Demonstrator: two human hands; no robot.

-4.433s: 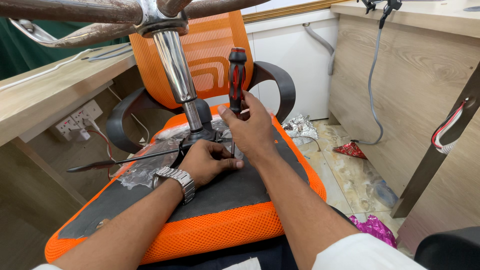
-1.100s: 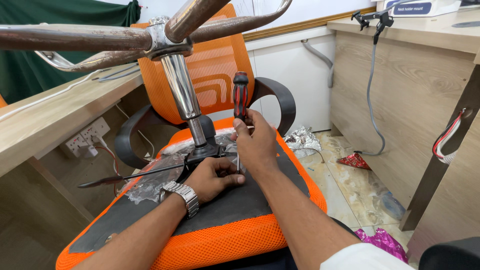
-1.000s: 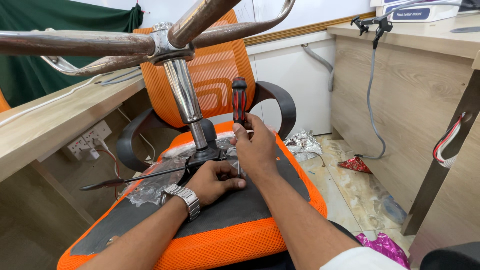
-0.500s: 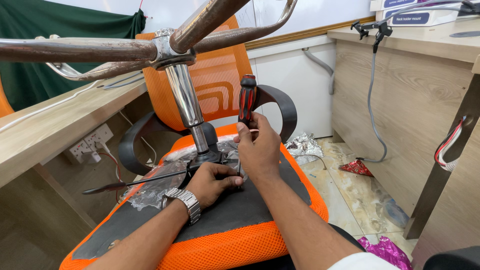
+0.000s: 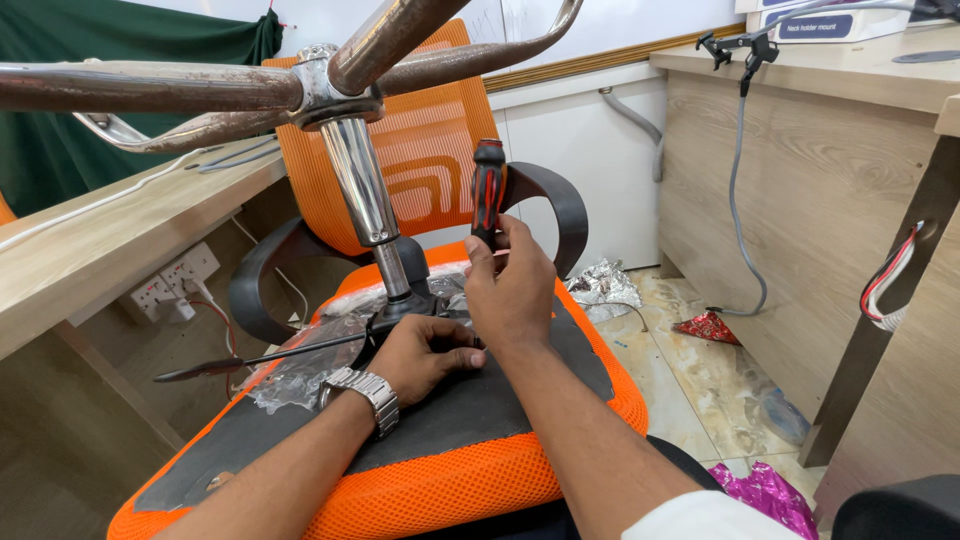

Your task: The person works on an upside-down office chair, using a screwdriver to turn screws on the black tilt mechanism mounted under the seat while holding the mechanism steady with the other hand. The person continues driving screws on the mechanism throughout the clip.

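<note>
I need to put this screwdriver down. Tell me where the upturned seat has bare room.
Bare black seat underside lies between the left hand and the orange mesh edge. Crowded: around the chrome column, where the right hand holds the screwdriver, beside crumpled plastic.

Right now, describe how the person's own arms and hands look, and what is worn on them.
Both forearms are bare. The left hand has a silver metal watch with a link band on its wrist. The right hand wears nothing visible; a white sleeve shows at the right upper arm. No gloves or rings can be seen.
</note>
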